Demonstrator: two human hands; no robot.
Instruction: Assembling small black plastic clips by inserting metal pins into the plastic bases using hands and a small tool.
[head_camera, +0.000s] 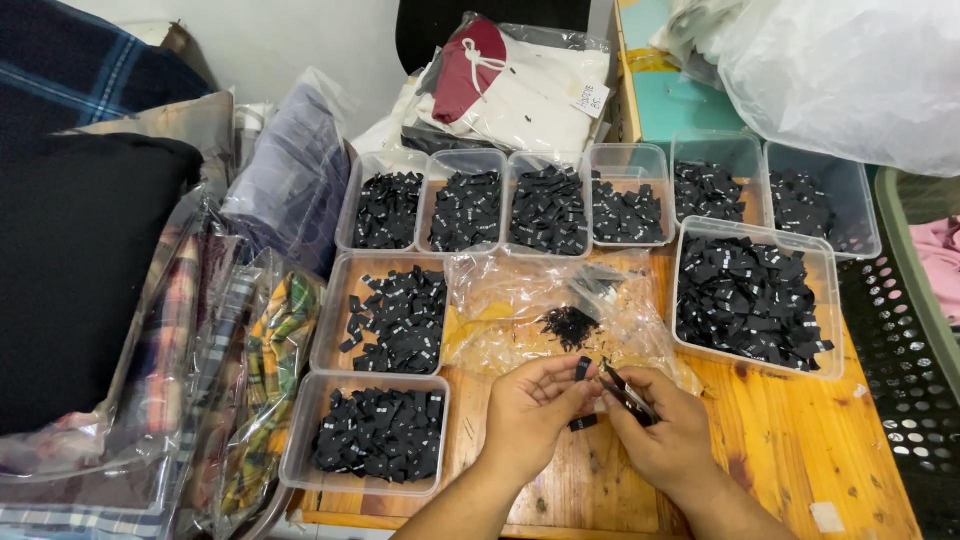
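A: How are the hands being held?

B: Both are being brought together low over the wooden bench (780, 440), wrists angled inward. A small black label (583, 368) is being pinched in the grip of the left hand (533, 405), fingers closed on it. A thin stack of black labels (627, 392) is being clamped in the right hand (660, 430).

A: And the containers?

B: A clear tub (300, 450) heaped with black labels is being seen nearest, at the left, with another tub (335, 320) behind it. A crinkled plastic bag (510, 310) with a small black pile is being shown just beyond the hands. A larger tub (830, 300) is sitting at the right. Farthest off, a row of six tubs (630, 155) is being filled with similar labels.
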